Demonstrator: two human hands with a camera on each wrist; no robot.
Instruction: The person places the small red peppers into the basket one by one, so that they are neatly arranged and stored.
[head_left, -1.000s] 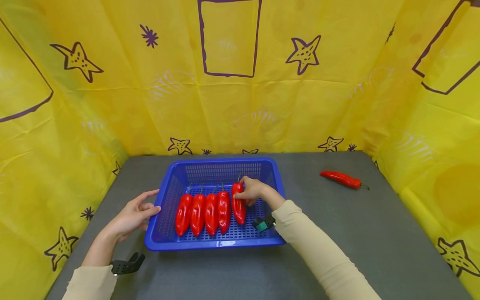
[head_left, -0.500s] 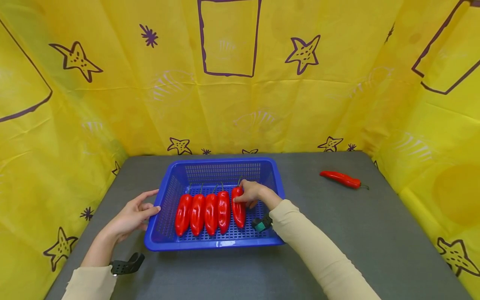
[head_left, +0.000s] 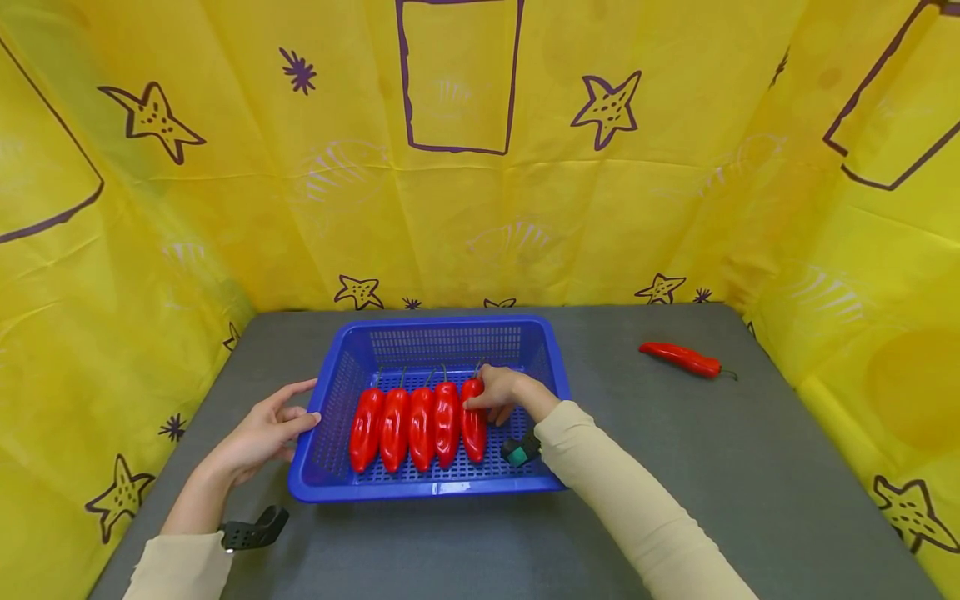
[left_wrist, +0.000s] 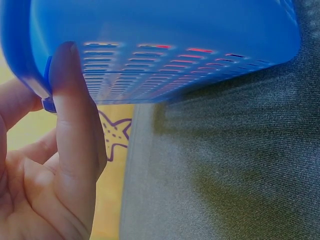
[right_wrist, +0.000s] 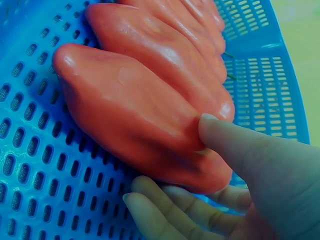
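A blue plastic basket [head_left: 367, 493] with slotted walls stands on the grey table. Several glossy red chili peppers [head_left: 422, 429] lie side by side in it, stems toward the back. My left hand [head_left: 262, 429] pinches the basket's left rim; in the left wrist view the thumb [left_wrist: 70, 100] presses the outer wall. Inside the basket, my right hand [head_left: 504, 392] holds the rightmost red chili pepper [head_left: 473, 429] near its stem end. In the right wrist view that pepper [right_wrist: 125, 100] lies on the slotted floor beside its neighbour, with the thumb on top and fingers along its side.
Another red chili pepper [head_left: 682, 358] lies on the table [head_left: 645, 425] to the right of the basket. Yellow cloth [head_left: 480, 233] with starfish drawings surrounds the back and sides of the table. Black straps with small devices are on both wrists.
My right hand has moved the rightmost pepper slightly left and toward the front, closer to the row. My left hand and the basket stay in place.
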